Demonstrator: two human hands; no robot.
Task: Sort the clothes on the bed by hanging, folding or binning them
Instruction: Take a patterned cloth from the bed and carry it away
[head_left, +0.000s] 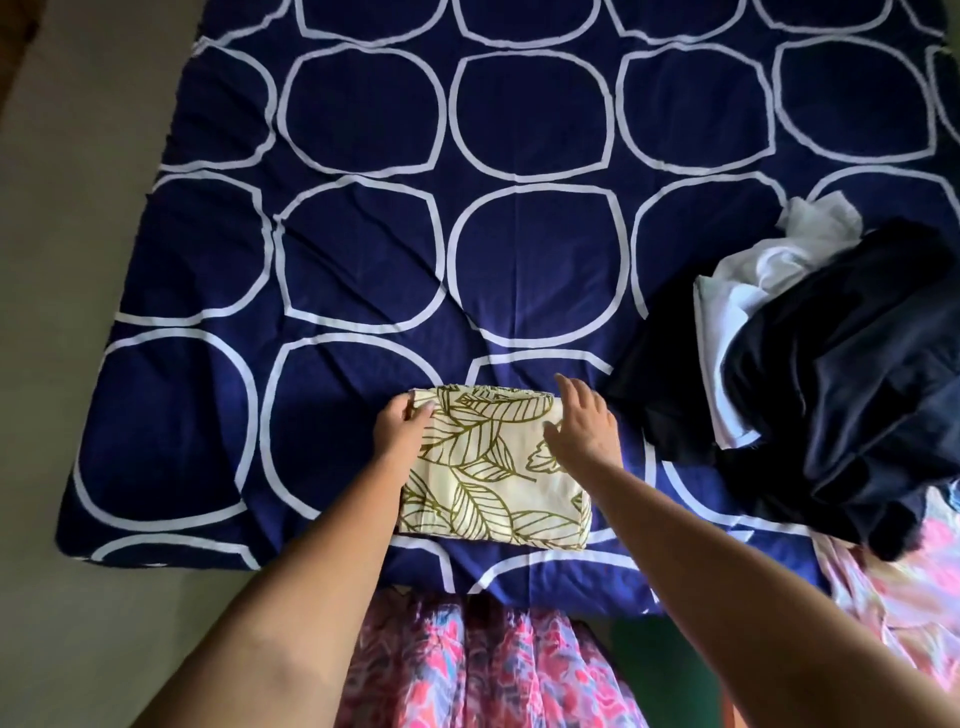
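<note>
A folded cream garment with a green leaf print (491, 470) lies on the bed (363, 270) near its front edge. My left hand (402, 426) grips the garment's far left corner, thumb on top. My right hand (584, 423) lies flat on the far right part of it, fingers straight. To the right sits a heap of unfolded clothes: dark navy fabric (841, 395) on top of a white garment (743, 312).
The bed wears a navy cover with white ring shapes. A pink patterned cloth (904, 597) hangs at the bed's front right corner. My pink floral skirt (483, 670) is against the front edge. Pale floor (67, 260) runs along the left side.
</note>
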